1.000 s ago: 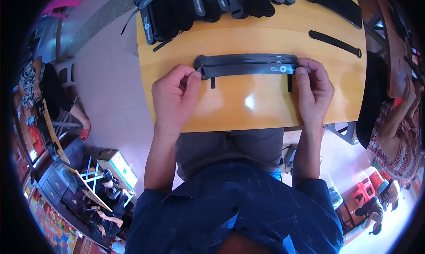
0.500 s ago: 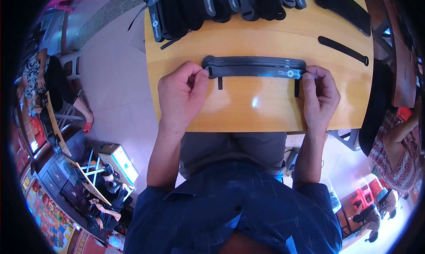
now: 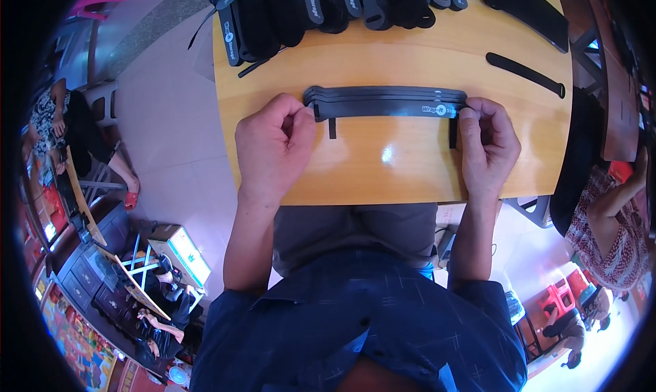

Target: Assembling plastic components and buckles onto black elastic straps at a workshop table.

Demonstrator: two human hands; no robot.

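A stack of dark grey straps with slotted ends point(image 3: 383, 93) lies across the table in front of me. At its near side is one more strap with pale lettering point(image 3: 376, 109), pinched at both ends. My left hand point(image 3: 277, 142) is closed on the slotted left end, thumb against forefinger. At the lettered right end, my right hand point(image 3: 488, 136) pinches the strap the same way, hiding its tip. Two narrow black strips stick out from under the stack toward me, a left strip point(image 3: 333, 129) and a right strip point(image 3: 453, 133) beside my right thumb.
Rows of black and grey straps point(image 3: 328, 9) fill the table's far edge. A single black strap point(image 3: 525, 75) and a dark flat bundle point(image 3: 526, 12) lie far right. A thin black strip point(image 3: 254, 66) is at the left. Other people sit on both sides, beyond the wooden table point(image 3: 389, 180).
The near strap now sits closer against the stack, its edges more in line with the others. Both hands keep their pinch on its ends. The whole view has shifted slightly.
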